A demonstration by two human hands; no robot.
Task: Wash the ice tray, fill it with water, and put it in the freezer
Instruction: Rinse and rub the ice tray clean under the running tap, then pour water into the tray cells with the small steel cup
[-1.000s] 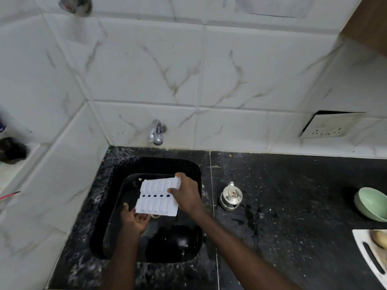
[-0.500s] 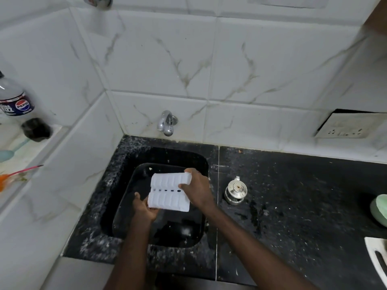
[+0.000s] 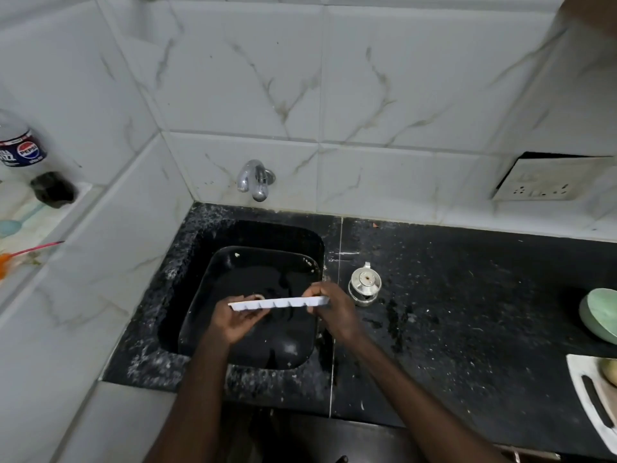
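The tray (image 3: 278, 302) is held edge-on over the black sink (image 3: 187, 262), roughly level, below and nearer than the tap (image 3: 255, 180). The left hand (image 3: 233, 320) grips its left end, fingers (image 3: 248, 315) curled under and closed on the rim; the right hand (image 3: 334, 310) pinches the right end the same way.

It looks like thin white plastic: light, probably a bit flexible, likely to twist if held by one end. Wet, it would be slippery, and once filled it would be heavier and prone to spilling, so a grip at both short ends, kept level, seems the safest hold.

Seen edge-on, the cells are hidden; whether they hold water or are clean cannot be told. No stream shows at the tap, though a thin one would be hard to see against the tiles. The sink floor is dark and its drain mostly hidden behind the tray. No freezer is in view. On the desk to the right stands a small metal pot (image 3: 364, 285).
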